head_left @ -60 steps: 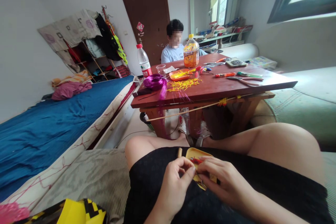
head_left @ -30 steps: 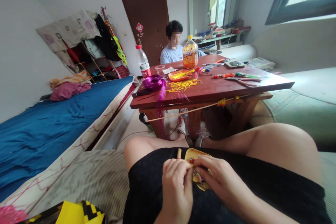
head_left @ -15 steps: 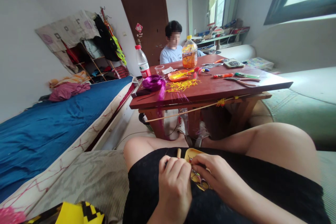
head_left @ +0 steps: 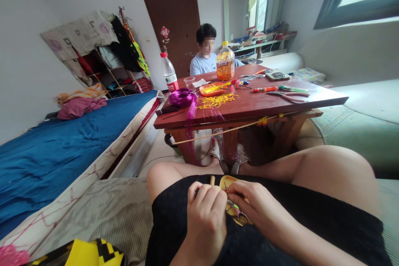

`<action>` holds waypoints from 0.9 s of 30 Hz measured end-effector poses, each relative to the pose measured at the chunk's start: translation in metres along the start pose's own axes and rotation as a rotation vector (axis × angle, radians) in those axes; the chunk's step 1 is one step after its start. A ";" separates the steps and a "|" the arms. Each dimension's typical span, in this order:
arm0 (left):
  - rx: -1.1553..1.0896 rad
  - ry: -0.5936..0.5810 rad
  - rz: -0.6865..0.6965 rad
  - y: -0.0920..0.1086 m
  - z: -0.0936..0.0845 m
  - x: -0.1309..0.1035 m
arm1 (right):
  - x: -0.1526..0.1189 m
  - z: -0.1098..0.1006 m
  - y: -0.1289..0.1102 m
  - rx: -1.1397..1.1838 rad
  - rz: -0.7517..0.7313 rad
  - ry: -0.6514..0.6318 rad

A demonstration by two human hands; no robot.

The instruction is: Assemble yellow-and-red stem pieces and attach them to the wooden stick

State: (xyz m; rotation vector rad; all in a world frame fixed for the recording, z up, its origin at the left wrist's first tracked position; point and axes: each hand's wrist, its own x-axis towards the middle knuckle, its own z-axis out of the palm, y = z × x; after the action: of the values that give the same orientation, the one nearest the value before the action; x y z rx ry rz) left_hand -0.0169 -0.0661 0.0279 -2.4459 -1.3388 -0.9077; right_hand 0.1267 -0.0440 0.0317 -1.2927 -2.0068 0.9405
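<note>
My left hand [head_left: 207, 214] is over my lap with its fingers curled closed, its back toward me; what it grips is hidden. The end of a tan stick [head_left: 212, 180] shows just beyond its knuckles; I cannot tell whether the hand holds it. Close by on the right, my right hand [head_left: 254, 203] is closed in a pinch, its fingertips almost touching the left fingers. Whatever is in the pinch is too small to name. Partly under the right hand lies a yellow tray [head_left: 225, 180] on the lap, with scissors [head_left: 242, 218] in it.
Ahead is a red-brown table [head_left: 249, 106] bearing purple strands [head_left: 183, 99], yellow pieces [head_left: 216, 101], an orange tray [head_left: 204, 90], pliers [head_left: 288, 97], a red-capped bottle [head_left: 169, 74] and a juice bottle [head_left: 225, 66]. A thin stick [head_left: 218, 132] runs along its front edge. Another person [head_left: 202, 63] sits behind.
Both hands stay together over the lap in nearly the same pose. The left hand has shifted very slightly; nothing has visibly been taken or let go.
</note>
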 end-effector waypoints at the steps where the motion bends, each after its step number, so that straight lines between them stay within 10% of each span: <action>1: 0.006 -0.010 0.002 0.000 0.000 0.000 | 0.000 0.000 0.000 0.004 0.001 0.008; 9: -0.048 -0.037 -0.055 -0.001 -0.008 0.010 | -0.003 0.005 0.006 0.353 0.005 0.004; 14: -0.176 0.205 -0.174 0.017 -0.016 -0.006 | -0.006 0.015 0.012 0.783 0.064 0.067; 21: -1.033 -0.173 -0.770 0.019 0.019 -0.020 | -0.014 0.037 0.015 1.173 0.225 0.120; 27: -1.323 -0.179 -0.904 0.016 0.028 -0.021 | -0.015 0.047 0.015 1.325 0.278 0.149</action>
State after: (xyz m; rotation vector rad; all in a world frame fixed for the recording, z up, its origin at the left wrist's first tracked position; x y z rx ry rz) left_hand -0.0005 -0.0770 -0.0050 -2.5645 -2.5584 -2.4597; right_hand 0.1040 -0.0650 -0.0094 -0.7711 -0.6837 1.7614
